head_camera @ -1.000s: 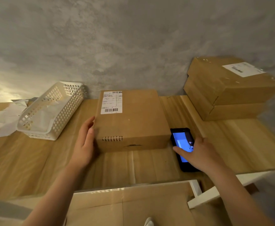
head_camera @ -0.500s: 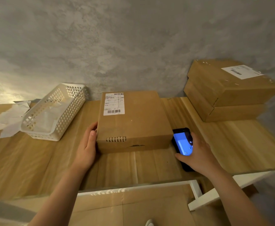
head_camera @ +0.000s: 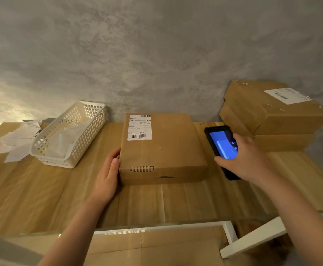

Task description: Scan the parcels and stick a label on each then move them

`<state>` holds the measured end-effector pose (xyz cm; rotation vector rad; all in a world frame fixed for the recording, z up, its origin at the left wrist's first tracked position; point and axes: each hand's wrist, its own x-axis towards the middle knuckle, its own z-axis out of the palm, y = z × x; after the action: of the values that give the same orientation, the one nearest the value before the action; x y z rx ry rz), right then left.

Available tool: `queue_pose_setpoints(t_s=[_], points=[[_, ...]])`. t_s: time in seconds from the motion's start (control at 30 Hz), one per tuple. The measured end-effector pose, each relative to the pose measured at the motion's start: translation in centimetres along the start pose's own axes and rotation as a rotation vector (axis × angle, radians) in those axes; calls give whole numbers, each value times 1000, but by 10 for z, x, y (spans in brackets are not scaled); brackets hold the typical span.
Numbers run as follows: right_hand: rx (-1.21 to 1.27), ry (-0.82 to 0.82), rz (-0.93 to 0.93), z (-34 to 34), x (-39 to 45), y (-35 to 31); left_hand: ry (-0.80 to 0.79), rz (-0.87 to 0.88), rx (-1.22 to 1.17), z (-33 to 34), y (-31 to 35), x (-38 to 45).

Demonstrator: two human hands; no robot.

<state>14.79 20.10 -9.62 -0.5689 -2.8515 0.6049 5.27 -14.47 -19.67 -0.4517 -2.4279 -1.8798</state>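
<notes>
Parcel (head_camera: 162, 148) sits mid-counter (head_camera: 41, 189), label at its far left corner. Left hand (head_camera: 107, 175) lies flat against its left side, fingers straight; right hand (head_camera: 247, 160) grips the scanner (head_camera: 221, 144), lit screen up, just right of it.

The wooden table (head_camera: 41, 192) is carrying a labelled cardboard parcel (head_camera: 164, 150) at centre, a white plastic basket (head_camera: 68, 134) and loose white papers (head_camera: 17, 143) lying left, and two stacked cardboard boxes (head_camera: 272, 116) sitting far right.
</notes>
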Motion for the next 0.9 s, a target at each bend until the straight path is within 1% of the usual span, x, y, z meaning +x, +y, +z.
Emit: queue_pose_setpoints(t_s=[0.13, 0.3, 0.4, 0.5, 0.63, 0.9], points=[[-65, -58, -121, -24, 8, -48, -14, -4, -7, -1, -2, 0], [-156, -262, -187, -22, 10, -101, -17, -12, -37, -2, -5, 0], [-197, -375, -201, -14, 8, -120, -18, -15, -38, -1, -5, 1], [-224, -449, -215, -9, 8, -129, -19, -19, -31, -1, -6, 1], [-226, -510, -231, -10, 5, -134, -19, -9, -58, -1, -12, 3], [-232, -539, -279, -20, -2, -139, -6, -5, -35, 0, -9, 2]])
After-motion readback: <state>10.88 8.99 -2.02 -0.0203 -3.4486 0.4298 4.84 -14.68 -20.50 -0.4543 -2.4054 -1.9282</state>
